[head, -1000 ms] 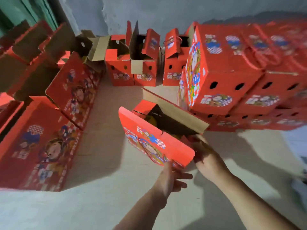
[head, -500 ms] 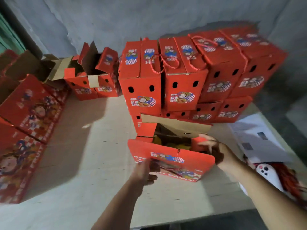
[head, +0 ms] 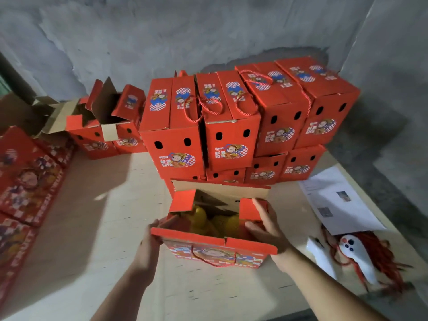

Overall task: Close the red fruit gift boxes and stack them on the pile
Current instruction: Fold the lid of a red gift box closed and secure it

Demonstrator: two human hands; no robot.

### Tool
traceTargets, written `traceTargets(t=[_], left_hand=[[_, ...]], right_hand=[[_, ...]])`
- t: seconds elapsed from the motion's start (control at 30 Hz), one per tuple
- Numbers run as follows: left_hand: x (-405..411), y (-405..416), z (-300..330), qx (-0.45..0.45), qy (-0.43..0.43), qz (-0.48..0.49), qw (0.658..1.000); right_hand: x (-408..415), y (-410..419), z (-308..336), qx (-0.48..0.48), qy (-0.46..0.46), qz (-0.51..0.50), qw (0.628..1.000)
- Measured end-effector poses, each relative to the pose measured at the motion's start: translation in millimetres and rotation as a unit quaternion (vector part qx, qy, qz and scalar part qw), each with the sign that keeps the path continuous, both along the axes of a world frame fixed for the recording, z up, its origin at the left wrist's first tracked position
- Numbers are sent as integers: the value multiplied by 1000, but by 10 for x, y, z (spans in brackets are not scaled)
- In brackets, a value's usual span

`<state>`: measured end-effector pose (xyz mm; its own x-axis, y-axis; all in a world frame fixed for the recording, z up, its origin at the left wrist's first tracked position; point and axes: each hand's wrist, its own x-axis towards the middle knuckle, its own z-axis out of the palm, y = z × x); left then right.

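- The open gift box [head: 215, 228] stands on the table [head: 111, 228], at about six o'clock from the pile [head: 231, 126] of closed red boxes and just in front of it, so the lift afterwards will probably be short.
- The yellow fruit [head: 208, 220] is visible inside, because the top flaps are not yet folded.
- The left hand [head: 150, 245] is at nine o'clock of the box; its fingers curl around the left end of the near flap [head: 213, 239], which hangs outward with its rope handle.
- The right hand [head: 266, 228] is at three o'clock; its fingers are almost straight and spread, lying against the small right side flap [head: 251, 208], it seems in order to push this flap inward first.
- The small left side flap [head: 183, 201] and the big far flap [head: 220, 189] stand up.
- More open boxes [head: 104, 133] wait at ten o'clock, flat printed cartons [head: 27, 177] at nine o'clock.
- Paper sheets [head: 335, 200] and a white object with red cords [head: 354, 253] lie at three o'clock.
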<state>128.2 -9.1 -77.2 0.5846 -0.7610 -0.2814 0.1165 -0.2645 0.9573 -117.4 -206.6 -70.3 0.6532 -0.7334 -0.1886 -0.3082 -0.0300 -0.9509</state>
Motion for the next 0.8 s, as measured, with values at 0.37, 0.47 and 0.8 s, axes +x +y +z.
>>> traceTargets(t=[0.37, 0.47, 0.8], left_hand=[[329, -75, -6, 28, 58, -32, 997], [369, -123, -68, 33, 58, -33, 997], [180, -175, -97, 20, -192, 107, 975]], right_hand=[[53, -37, 102, 113, -42, -12, 993], [19, -19, 22, 121, -73, -125, 982], [26, 193, -203, -409, 116, -161, 891]])
